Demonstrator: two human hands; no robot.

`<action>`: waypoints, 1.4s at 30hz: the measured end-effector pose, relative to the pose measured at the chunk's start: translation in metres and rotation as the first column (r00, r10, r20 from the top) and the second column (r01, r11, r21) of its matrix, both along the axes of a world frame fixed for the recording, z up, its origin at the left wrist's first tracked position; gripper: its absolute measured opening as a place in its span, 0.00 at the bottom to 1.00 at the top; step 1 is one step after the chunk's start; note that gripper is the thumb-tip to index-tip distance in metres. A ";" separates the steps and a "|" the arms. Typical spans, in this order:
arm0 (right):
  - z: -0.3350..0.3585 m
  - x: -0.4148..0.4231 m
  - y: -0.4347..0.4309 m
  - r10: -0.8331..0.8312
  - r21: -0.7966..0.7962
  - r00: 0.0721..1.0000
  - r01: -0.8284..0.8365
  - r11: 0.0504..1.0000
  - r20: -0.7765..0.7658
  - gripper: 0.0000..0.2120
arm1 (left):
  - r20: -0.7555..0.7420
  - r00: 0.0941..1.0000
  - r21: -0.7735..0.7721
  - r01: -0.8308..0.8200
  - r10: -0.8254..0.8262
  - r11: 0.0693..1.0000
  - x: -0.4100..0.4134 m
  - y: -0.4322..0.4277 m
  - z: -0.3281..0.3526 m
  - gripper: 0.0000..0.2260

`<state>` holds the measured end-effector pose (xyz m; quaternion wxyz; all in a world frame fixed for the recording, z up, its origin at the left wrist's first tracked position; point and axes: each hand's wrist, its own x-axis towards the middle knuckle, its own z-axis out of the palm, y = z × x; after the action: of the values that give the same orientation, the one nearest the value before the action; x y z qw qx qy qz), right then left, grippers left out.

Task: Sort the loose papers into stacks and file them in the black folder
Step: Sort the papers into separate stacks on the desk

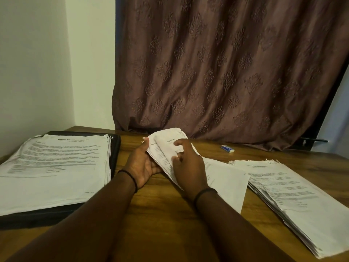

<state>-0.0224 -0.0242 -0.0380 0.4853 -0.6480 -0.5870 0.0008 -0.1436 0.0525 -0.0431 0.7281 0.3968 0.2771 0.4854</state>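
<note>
Both forearms are cut off at the bottom edge. The left hand [140, 167] cups a bundle of papers [166, 146] from beneath, thumb on its edge; the right hand [188, 167] hides the bundle's lower part, curled fingers pinching its top sheets. The creased white bundle, print unreadable, is raised mid-table [160, 214], between the paper-laden black folder [115, 154] and a fanned stack [283, 195]

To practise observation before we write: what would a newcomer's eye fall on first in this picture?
First, at the centre, the left hand and right hand holding a bundle of papers over the wooden table. Next, the thick paper stack on the black folder at left, and the brown patterned curtain behind.
</note>
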 end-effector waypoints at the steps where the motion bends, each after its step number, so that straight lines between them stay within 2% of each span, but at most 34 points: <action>1: 0.001 0.001 0.001 -0.027 0.001 0.998 0.028 1.000 -0.060 0.19 | -0.006 1.000 -0.008 -0.001 0.001 1.000 0.000 0.000 0.000 0.21; 3: 0.003 0.002 0.001 -0.057 0.013 0.992 0.059 0.998 -0.115 0.21 | -0.012 1.000 -0.027 -0.002 0.002 1.000 0.001 0.001 0.000 0.21; 7: 0.003 0.002 -0.001 -0.023 0.098 0.999 0.025 0.995 -0.030 0.15 | -0.036 0.999 -0.039 0.001 -0.002 0.999 0.001 0.002 -0.001 0.22; 9: 0.004 -0.001 -0.004 0.044 0.050 0.999 -0.045 0.998 0.026 0.11 | -0.055 0.999 -0.035 -0.002 0.000 0.999 0.001 0.003 -0.001 0.20; 11: 0.004 -0.003 -0.006 0.083 -0.032 0.992 -0.081 0.996 0.091 0.16 | -0.063 0.998 -0.026 -0.008 0.006 1.000 0.001 0.002 -0.002 0.18; 13: 0.004 -0.004 -0.006 0.067 -0.052 0.989 -0.060 0.997 0.134 0.18 | -0.064 0.998 -0.019 -0.016 0.015 1.000 0.001 0.002 -0.002 0.16; 16: 0.005 -0.002 -0.003 -0.015 -0.018 0.986 0.019 1.000 0.163 0.13 | -0.070 0.997 -0.020 -0.028 0.026 0.999 0.002 0.001 -0.001 0.15; 21: 0.009 0.004 -0.001 -0.115 0.081 0.990 0.122 0.989 -0.088 0.10 | -0.073 0.996 -0.023 -0.045 0.043 0.999 0.001 -0.001 0.001 0.15; 25: 0.008 0.004 -0.001 -0.127 0.089 0.979 0.142 0.986 -0.157 0.05 | -0.088 0.995 0.005 -0.051 0.051 0.999 0.001 -0.002 0.001 0.15; 28: 0.008 0.003 -0.002 -0.066 0.114 0.996 0.072 0.991 -0.053 0.12 | -0.091 0.994 0.029 -0.055 0.058 0.998 0.002 -0.004 0.003 0.14; 33: 0.004 0.001 -0.001 0.043 -0.005 0.991 -0.043 0.999 0.127 0.10 | -0.088 0.995 0.055 -0.050 0.054 0.997 0.000 -0.004 0.002 0.18; 37: 0.008 -0.001 -0.007 0.056 -0.084 0.974 -0.038 0.996 0.217 0.24 | -0.054 0.997 0.019 -0.049 0.050 0.999 0.000 -0.003 0.001 0.23; 42: 0.006 0.000 -0.002 -0.008 -0.030 0.963 0.017 0.999 0.271 0.15 | -0.082 0.996 0.042 -0.030 0.034 0.999 0.000 -0.003 0.001 0.24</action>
<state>-0.0221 -0.0259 -0.0321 0.3902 -0.6535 -0.6435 -0.0814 -0.1438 0.0493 -0.0418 0.7000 0.4267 0.3034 0.4856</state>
